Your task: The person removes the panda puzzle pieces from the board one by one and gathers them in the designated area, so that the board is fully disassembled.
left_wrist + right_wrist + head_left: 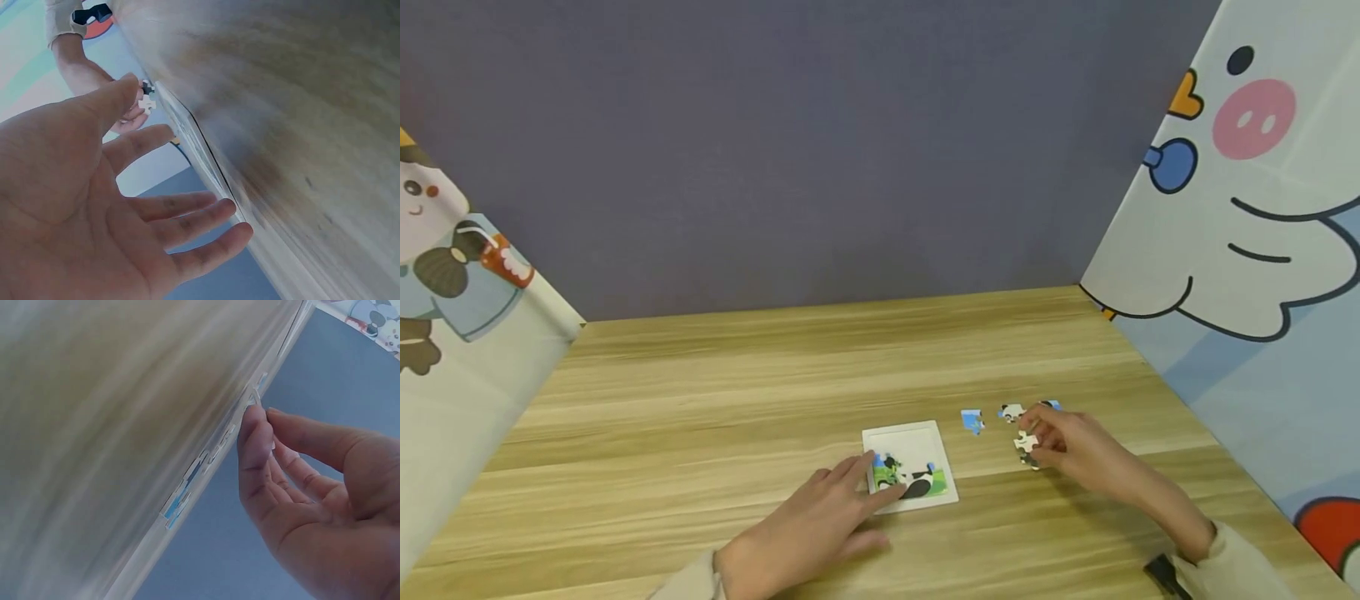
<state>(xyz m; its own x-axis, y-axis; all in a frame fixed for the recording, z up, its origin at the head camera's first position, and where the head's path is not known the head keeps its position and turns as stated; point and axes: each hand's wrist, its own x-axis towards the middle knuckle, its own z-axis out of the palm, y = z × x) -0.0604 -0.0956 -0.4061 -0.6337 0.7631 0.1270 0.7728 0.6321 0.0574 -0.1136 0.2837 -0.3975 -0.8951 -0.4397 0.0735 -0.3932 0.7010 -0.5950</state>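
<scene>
My right hand (1071, 450) pinches a puzzle piece (1026, 443) between thumb and fingertips, its face white and dark. In the right wrist view the held piece (257, 397) is seen almost edge-on above the tabletop. A square white puzzle tray (913, 440) lies left of it, its lower part filled with joined panda-and-grass pieces (917, 486) and its upper part bare. My left hand (820, 518) rests at the tray's left side, index finger and thumb apart, fingertips on its edge and pieces. The left wrist view shows those fingers (200, 225) loosely extended, gripping nothing.
Loose pieces lie right of the tray: a blue one (972, 421), one with a panda face (1011, 412), and another (1051, 405) partly behind my right hand. A grey panel (820, 167) stands behind the wooden table (700, 400), with cartoon-printed walls on both sides.
</scene>
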